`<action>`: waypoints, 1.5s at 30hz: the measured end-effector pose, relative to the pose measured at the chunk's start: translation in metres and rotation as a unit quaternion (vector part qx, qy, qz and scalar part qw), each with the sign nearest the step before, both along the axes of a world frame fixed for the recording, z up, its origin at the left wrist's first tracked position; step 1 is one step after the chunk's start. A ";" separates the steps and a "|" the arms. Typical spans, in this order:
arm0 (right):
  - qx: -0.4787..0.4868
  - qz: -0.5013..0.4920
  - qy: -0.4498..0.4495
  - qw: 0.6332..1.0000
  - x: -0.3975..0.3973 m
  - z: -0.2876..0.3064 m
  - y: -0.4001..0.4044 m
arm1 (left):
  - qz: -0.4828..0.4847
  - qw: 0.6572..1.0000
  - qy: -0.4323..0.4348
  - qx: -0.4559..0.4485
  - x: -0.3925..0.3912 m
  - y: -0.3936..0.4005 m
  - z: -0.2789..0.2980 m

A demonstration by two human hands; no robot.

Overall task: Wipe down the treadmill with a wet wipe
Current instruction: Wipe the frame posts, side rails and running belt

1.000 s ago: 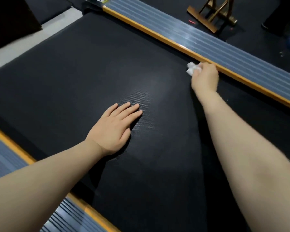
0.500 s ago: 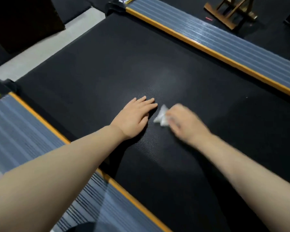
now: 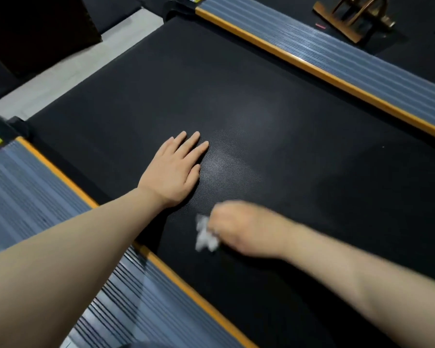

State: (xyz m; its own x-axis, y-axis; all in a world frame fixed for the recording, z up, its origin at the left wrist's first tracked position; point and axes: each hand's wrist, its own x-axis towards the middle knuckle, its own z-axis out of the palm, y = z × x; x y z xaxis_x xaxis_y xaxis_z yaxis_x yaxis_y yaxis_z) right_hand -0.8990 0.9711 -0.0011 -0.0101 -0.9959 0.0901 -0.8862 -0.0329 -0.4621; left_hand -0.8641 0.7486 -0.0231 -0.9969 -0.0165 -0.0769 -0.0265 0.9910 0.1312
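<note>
The treadmill's black textured belt (image 3: 299,126) fills most of the view, with a grey ribbed side rail edged in orange on each side. My left hand (image 3: 173,172) lies flat on the belt, palm down, fingers together and extended. My right hand (image 3: 239,227), blurred by motion, presses a crumpled white wet wipe (image 3: 205,234) onto the belt. It sits just below and right of my left hand, close to the near rail (image 3: 35,187).
The far side rail (image 3: 349,69) runs diagonally across the top right. Beyond it a brass-coloured metal stand (image 3: 349,18) sits on dark floor. Pale floor (image 3: 60,71) and a dark block show at the top left.
My right hand has swept the wipe from the far rail across the belt toward the near rail. My left hand has stayed flat on the belt. The view has shifted left.
</note>
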 end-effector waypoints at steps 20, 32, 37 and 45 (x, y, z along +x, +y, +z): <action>0.046 0.063 0.036 0.996 0.018 0.004 0.029 | 0.002 1.000 0.023 0.007 0.002 -0.003 0.000; -0.072 -0.307 0.099 0.944 -0.015 -0.011 0.000 | 0.005 1.000 0.016 0.020 0.001 -0.002 0.003; 0.012 -0.064 -0.070 0.995 0.095 0.002 0.028 | 0.012 1.000 0.012 0.022 0.002 0.000 0.004; -0.085 -0.386 0.060 0.917 0.007 -0.004 0.009 | 0.011 1.000 0.013 0.022 0.001 0.000 0.005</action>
